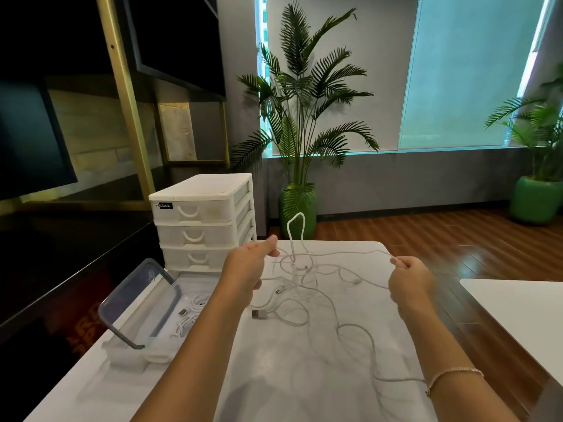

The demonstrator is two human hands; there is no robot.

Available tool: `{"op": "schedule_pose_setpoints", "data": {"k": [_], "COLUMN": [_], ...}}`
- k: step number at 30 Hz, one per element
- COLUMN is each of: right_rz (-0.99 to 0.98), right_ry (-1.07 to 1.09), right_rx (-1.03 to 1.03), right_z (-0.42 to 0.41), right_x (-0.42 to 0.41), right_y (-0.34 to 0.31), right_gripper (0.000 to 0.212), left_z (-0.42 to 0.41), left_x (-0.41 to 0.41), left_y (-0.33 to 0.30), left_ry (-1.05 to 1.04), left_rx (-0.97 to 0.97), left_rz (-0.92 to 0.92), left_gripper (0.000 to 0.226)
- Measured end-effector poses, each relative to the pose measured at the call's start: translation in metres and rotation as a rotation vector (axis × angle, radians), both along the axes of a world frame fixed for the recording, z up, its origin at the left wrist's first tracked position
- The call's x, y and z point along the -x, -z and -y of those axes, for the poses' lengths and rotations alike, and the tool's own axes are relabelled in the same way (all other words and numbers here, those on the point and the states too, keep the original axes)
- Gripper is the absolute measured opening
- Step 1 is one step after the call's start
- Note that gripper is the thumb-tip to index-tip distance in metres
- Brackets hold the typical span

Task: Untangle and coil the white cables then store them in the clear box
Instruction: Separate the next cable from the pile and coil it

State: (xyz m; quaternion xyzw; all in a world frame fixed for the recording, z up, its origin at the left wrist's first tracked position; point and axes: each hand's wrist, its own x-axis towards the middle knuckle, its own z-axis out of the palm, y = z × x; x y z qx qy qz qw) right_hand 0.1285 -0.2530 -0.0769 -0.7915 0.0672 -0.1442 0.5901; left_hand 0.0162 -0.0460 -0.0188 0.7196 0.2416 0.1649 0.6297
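Observation:
A tangle of white cables [300, 295] lies on the white table [304, 376], with loops trailing toward the near right edge. My left hand [248, 264] pinches a cable strand above the tangle's far left. My right hand [409, 277] pinches the same strand's other end, so it stretches between them. One stiff loop [296, 226] stands upright behind the tangle. The clear box [158, 327] sits open at the left of the table, its lid [137, 303] leaning up. Coiled white cables [192, 312] lie inside it.
A white three-drawer unit [204, 223] stands at the table's far left corner behind the box. A second white table [518, 309] is close on the right. Potted palms [300, 123] stand beyond, on the wood floor.

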Motion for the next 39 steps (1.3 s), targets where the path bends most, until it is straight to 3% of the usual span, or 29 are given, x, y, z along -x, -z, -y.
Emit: {"op": "schedule_pose_setpoints", "data": {"k": [5, 13, 18, 22, 25, 27, 30, 35, 39], "right_rz": [-0.014, -0.026, -0.027, 0.157, 0.403, 0.427, 0.27, 0.05, 0.037], "right_ry": [0.093, 0.15, 0.103, 0.121, -0.076, -0.315, -0.604, -0.721, -0.717], "right_rx": [-0.107, -0.286, -0.068, 0.108, 0.235, 0.285, 0.266, -0.01, 0.213], "right_z": [0.008, 0.013, 0.015, 0.012, -0.001, -0.016, -0.038, -0.045, -0.039], "right_x": [-0.004, -0.001, 0.002, 0.012, 0.027, 0.037, 0.042, 0.032, 0.021], "right_y": [-0.007, -0.019, -0.022, -0.033, -0.054, -0.065, -0.062, -0.049, -0.045], "right_gripper": [0.023, 0.024, 0.025, 0.025, 0.022, 0.029, 0.042, 0.034, 0.027], "left_z": [-0.005, 0.012, 0.025, 0.037, 0.045, 0.051, 0.056, 0.051, 0.043], "left_x": [-0.001, -0.011, -0.019, -0.022, -0.024, -0.025, -0.025, -0.025, -0.022], "left_y": [-0.005, 0.003, 0.012, 0.014, 0.01, 0.007, 0.005, 0.002, -0.006], "left_ry": [-0.083, -0.029, 0.057, 0.145, 0.205, 0.242, 0.315, 0.217, 0.125], "left_rx": [0.003, 0.003, -0.14, -0.207, -0.213, -0.203, -0.179, -0.147, -0.021], "left_rz": [0.119, 0.132, 0.117, 0.102, 0.103, 0.117, 0.171, 0.285, 0.403], "left_gripper": [0.034, 0.031, 0.027, 0.021, 0.021, 0.021, 0.022, 0.024, 0.026]}}
